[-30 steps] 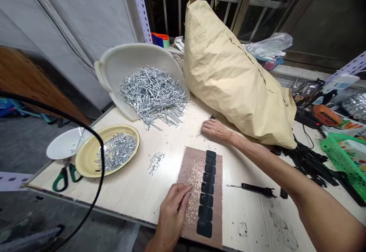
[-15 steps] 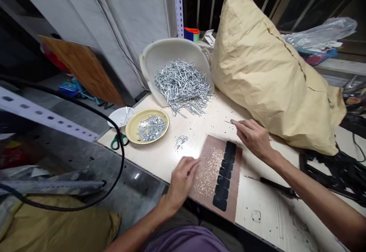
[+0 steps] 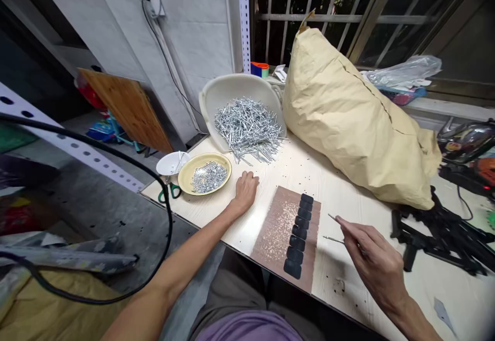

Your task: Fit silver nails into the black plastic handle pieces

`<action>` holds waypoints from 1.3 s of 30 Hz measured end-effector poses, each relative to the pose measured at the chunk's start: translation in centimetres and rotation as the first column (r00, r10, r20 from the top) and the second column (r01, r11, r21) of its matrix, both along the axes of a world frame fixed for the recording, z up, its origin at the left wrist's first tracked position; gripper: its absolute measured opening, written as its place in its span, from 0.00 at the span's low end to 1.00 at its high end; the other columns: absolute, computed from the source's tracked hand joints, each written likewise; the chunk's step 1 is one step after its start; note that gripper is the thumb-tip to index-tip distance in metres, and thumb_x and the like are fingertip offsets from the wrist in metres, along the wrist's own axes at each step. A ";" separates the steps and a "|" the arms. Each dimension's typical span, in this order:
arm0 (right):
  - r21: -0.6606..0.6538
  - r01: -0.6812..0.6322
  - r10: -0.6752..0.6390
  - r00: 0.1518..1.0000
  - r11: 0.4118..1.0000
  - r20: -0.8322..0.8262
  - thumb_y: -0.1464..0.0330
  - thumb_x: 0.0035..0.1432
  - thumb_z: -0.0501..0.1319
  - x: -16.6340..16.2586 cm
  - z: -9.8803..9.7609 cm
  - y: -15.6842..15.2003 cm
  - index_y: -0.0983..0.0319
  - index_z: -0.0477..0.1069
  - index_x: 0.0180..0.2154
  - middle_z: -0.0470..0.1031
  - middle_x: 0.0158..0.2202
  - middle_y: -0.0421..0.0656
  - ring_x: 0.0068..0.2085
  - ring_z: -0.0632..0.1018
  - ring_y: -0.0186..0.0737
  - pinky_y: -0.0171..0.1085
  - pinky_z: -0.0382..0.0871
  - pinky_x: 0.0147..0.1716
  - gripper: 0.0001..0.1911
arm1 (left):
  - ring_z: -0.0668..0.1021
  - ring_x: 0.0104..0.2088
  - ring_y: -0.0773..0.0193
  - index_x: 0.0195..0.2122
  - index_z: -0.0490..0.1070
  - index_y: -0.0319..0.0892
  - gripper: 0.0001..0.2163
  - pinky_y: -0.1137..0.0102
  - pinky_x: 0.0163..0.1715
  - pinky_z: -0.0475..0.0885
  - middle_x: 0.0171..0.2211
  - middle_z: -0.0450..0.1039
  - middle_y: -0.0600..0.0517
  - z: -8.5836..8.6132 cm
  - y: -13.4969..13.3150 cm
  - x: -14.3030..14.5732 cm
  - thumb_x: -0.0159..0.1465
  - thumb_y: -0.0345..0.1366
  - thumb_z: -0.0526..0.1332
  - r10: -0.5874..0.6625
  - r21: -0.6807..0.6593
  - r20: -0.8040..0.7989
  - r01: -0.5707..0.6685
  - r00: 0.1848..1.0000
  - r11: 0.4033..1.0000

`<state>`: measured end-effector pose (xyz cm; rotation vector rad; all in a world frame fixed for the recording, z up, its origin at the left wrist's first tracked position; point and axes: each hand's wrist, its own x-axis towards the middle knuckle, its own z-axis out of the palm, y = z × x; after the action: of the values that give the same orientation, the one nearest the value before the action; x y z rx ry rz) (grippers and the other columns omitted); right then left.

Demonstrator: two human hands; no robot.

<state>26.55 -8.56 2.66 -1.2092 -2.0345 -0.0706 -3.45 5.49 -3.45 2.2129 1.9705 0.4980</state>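
Black rounded pads lay on the brown board in a column running away from the person. The right hand, the nearer, stood to their right, fingertips pinched on a thin metal rod angled towards them. The left hand curled beside the yellow dish; its hold, if any, could not be told.

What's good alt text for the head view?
The right hand holds a thin metal rod beside a brown board bearing a row of black pads. The left hand is near a yellow dish of small metal pieces. Behind are a white tub of metal pins and a large tan sack.
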 end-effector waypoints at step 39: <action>-0.037 0.158 -0.143 0.952 0.987 0.272 0.64 0.65 0.50 -10.3 2.5 1.0 0.57 0.73 0.40 0.72 0.31 0.40 0.27 0.71 0.30 0.30 0.57 0.23 0.13 | 0.72 0.24 0.72 0.31 0.75 0.34 0.13 0.74 0.28 0.70 0.25 0.73 0.51 6.1 -10.2 3.9 0.49 0.38 0.71 0.324 -0.264 0.928 0.290 -0.185 0.920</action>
<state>16.23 -7.56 5.11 -1.4572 -2.1839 -0.2641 0.44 -4.72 2.62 0.6607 0.8668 1.1995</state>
